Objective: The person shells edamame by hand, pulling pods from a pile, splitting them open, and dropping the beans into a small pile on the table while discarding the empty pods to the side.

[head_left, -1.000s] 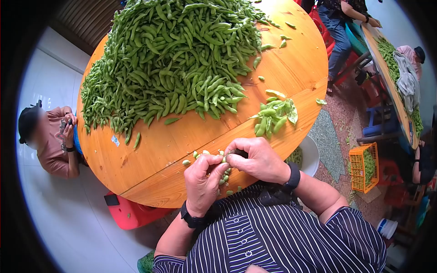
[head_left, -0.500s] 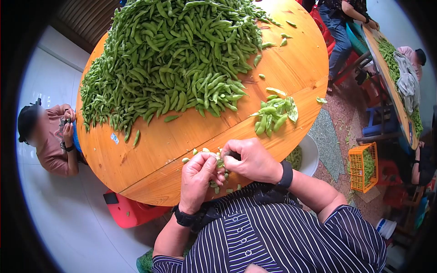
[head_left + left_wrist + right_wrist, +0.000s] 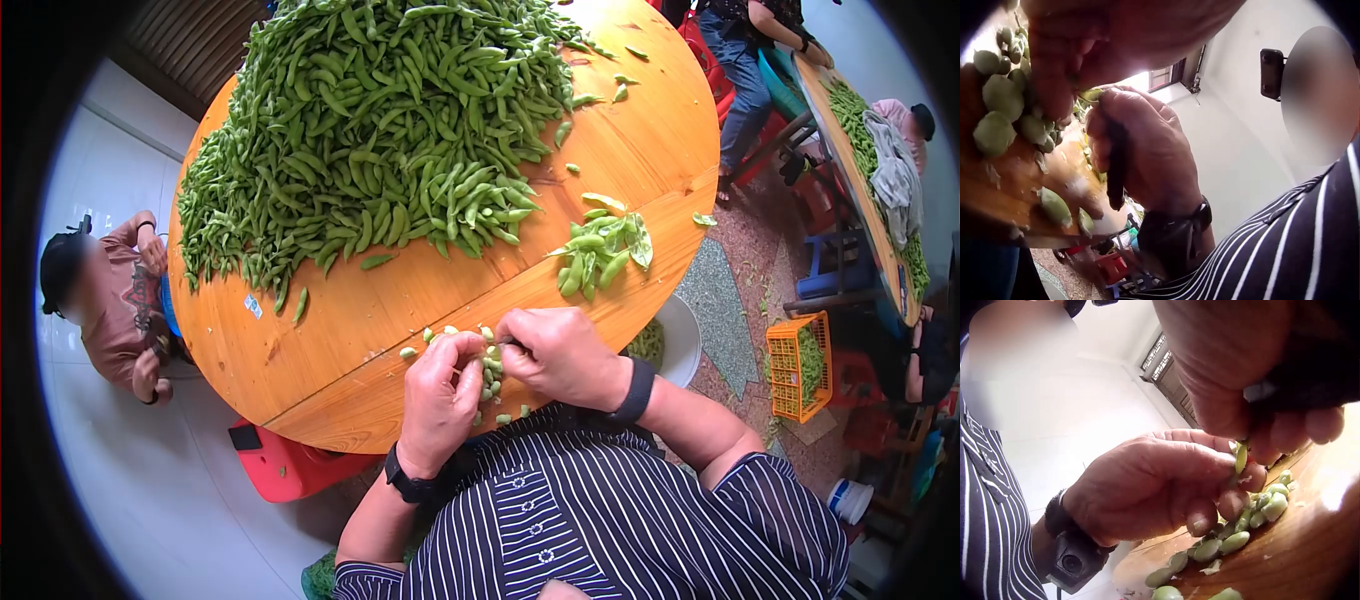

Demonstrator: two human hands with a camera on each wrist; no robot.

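Both hands meet above the near edge of the round wooden table [image 3: 330,400]. My left hand [image 3: 440,395] has thumb and fingers bent together around a small green soybean pod [image 3: 1242,457]. Against the same pod are the fingertips of my right hand [image 3: 560,355], which comes in from the other side. Tucked in the curled right fingers is a dark elongated object [image 3: 1116,162]; its kind cannot be made out. Shelled green beans [image 3: 1235,542] lie in a cluster right under the hands. Bits of pale skin are scattered among them.
A large heap of soybean pods [image 3: 380,140] covers the far side. Some flattened pods [image 3: 600,255] lie at the right. Below the table edge stand a pale basin [image 3: 685,340] and a red stool [image 3: 290,465]. Another person [image 3: 125,300] sits at the left.
The left hand first turned palm up and dipped over the beans, then came back with fingers pinched. The right hand has stayed beside it. The person at the left has lowered one arm.
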